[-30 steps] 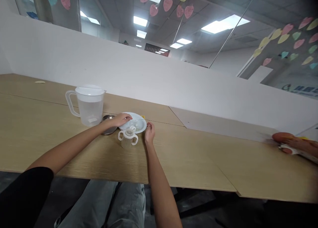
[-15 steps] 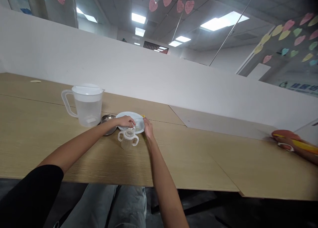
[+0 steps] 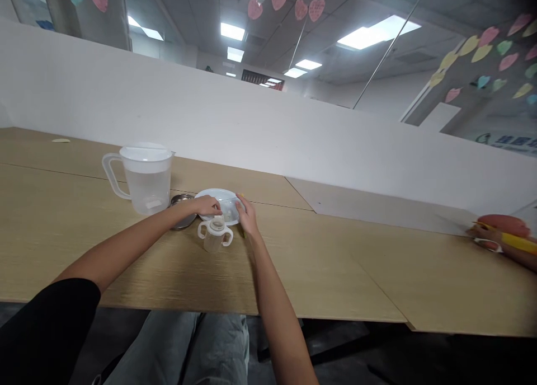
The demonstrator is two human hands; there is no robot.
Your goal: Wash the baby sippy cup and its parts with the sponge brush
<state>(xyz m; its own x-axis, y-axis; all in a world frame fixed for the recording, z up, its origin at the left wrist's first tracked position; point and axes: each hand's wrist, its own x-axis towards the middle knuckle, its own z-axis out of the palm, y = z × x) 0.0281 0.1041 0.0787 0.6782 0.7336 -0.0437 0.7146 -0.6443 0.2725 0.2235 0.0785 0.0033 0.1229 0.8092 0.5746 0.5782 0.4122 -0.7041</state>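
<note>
Over the left part of a shallow white plate [image 3: 231, 219] is my left hand [image 3: 208, 205], its fingers bent down and together. What they pinch, if anything, is too small to make out. My right hand [image 3: 249, 217] grips the plate's right rim, thumb over the inner side. In front of the plate stands a clear baby bottle [image 3: 213, 241] with two white handles and no lid on its mouth. Clear bits lie in the plate, too indistinct to name. A round metal dish [image 3: 184, 222] sits left of it, partly behind my left forearm.
A clear plastic pitcher [image 3: 147, 186] with a white lid stands at the left, holding water. Behind the wooden table [image 3: 319, 267] runs a low white wall [image 3: 251, 127]. At the far right, another person's hand [image 3: 486, 232] is beside an orange-red object [image 3: 505, 225].
My left hand has reached across the plate and drawn slightly back left. My right hand has moved up onto the plate's right rim. The other person's hand at far right has shifted.
</note>
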